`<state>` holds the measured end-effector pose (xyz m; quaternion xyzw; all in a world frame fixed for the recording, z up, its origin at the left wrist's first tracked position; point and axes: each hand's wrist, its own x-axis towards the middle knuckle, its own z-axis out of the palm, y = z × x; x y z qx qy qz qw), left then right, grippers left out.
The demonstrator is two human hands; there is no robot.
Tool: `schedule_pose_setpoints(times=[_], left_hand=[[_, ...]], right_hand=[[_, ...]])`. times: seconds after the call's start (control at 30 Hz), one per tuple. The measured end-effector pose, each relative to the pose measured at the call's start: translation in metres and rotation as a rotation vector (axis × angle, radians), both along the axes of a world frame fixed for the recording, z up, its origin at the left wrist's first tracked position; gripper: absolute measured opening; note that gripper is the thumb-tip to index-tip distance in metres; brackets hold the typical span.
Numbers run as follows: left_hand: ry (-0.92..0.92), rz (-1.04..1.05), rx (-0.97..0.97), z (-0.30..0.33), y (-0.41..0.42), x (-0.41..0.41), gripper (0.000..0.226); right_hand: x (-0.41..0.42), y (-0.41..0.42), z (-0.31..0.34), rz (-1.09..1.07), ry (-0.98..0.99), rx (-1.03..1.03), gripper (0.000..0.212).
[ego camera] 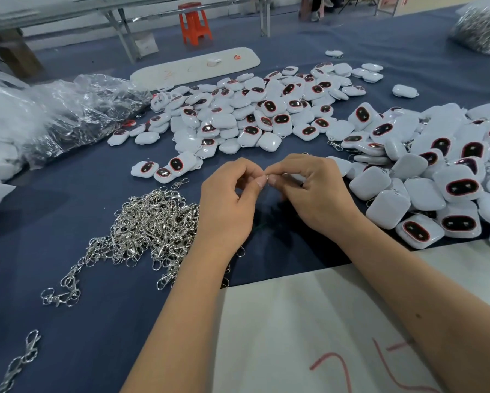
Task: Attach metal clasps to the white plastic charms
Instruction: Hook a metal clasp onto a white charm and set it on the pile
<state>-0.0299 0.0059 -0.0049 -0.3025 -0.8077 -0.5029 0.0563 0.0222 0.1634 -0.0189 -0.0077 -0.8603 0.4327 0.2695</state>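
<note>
My left hand (pixel 229 202) and my right hand (pixel 312 191) meet fingertip to fingertip above the blue cloth. Together they pinch a small metal clasp (pixel 266 177), mostly hidden by the fingers. My right hand's fingers also curl around something pale, a white charm I cannot see clearly. A heap of silver metal clasps (pixel 153 225) lies just left of my left hand. White plastic charms with dark red-rimmed ovals lie spread behind my hands (pixel 255 114), and a taller pile of charms (pixel 436 180) lies to the right.
Crumpled clear plastic bags (pixel 76 109) lie at the left. A white board with red marks (pixel 309 336) covers the near table edge, another white board (pixel 195 66) lies far back. Loose clasps (pixel 20 361) sit near left. A bag of metal parts (pixel 482 26) and an orange stool (pixel 195 24) stand beyond.
</note>
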Motion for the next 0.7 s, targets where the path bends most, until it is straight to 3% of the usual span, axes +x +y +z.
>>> schedule_pose_setpoints(times=[0.7], left_hand=[[0.024,-0.025,-0.063,-0.0039,-0.0010,-0.0020,0.012]], right_hand=[[0.0043,-0.0041,0.0064,0.007,-0.034,0.031,0.011]])
